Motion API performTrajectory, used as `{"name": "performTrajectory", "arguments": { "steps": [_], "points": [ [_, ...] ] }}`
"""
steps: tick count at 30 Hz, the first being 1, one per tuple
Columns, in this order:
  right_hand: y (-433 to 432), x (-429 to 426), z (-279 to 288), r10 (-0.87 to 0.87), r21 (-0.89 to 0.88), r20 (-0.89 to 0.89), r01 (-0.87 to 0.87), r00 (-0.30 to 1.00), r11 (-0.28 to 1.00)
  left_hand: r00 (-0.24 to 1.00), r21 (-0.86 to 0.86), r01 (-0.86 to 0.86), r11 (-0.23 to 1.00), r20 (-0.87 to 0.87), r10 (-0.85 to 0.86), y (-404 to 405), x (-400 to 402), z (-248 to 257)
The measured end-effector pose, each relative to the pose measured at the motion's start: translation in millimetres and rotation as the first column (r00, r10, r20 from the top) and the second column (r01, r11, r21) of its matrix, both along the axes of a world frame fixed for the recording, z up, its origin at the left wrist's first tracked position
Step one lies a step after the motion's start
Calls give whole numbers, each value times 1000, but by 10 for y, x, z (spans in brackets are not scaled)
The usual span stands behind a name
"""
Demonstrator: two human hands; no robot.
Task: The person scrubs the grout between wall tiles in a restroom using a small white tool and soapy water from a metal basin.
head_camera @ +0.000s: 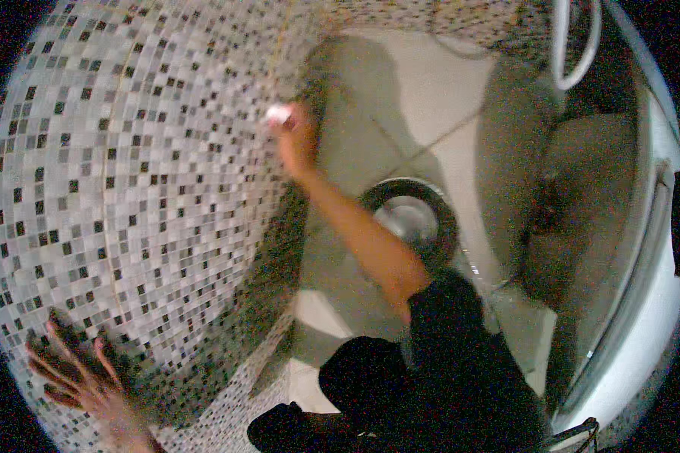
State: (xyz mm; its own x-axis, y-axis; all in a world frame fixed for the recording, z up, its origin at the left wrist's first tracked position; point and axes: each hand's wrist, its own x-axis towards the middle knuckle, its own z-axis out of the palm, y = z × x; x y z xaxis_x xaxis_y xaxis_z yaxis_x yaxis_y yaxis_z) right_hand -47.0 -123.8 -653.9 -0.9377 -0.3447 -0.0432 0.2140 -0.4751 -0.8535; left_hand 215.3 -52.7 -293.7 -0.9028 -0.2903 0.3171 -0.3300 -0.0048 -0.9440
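Observation:
My left hand (85,379) lies against the mosaic-tiled wall (164,187) at the lower left, its fingers spread and holding nothing. Farther along the same wall, low near the floor, my right hand (296,133) grips a small white object (280,115). Blur and the fingers hide what kind of object it is. The white object appears to touch the tiles. My right forearm reaches across the tiled floor, passing beside a round container (408,218) with a dark inner side and a pale rim.
Large beige tiles cover the floor (442,79), partly in shadow. A white hose loop (578,73) hangs at the upper right. A long pale curved edge (634,340) runs down the right side. My dark-clothed body fills the lower middle.

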Motion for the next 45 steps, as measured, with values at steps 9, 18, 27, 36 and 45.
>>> {"name": "performTrajectory", "arguments": {
  "steps": [9, 18, 27, 36, 45],
  "points": [
    [221, 647, 36, 63, -16, -39, -64, 997, 998, 1000, -10, 0, 1000, 14, 0, -16, -2, -4],
    [-28, 11, -129, -6, -13, -60, 6, 998, 1000, 999, 22, 47, 999, 1, -47, -56, -85, -60],
    [-143, -794, -281, -72, 201, -142, 100, 987, 974, 998, 20, 55, 998, 8, -55, -81, -181, -96],
    [78, 177, -224, -9, -3, -166, 8, 986, 1000, 1000, 6, -17, 1000, -13, 17, -21, -88, -47],
    [428, 1000, -168, 49, -2, -233, -50, 971, 999, 1000, -20, 6, 1000, -2, -6, -30, -27, -47]
  ]
}}
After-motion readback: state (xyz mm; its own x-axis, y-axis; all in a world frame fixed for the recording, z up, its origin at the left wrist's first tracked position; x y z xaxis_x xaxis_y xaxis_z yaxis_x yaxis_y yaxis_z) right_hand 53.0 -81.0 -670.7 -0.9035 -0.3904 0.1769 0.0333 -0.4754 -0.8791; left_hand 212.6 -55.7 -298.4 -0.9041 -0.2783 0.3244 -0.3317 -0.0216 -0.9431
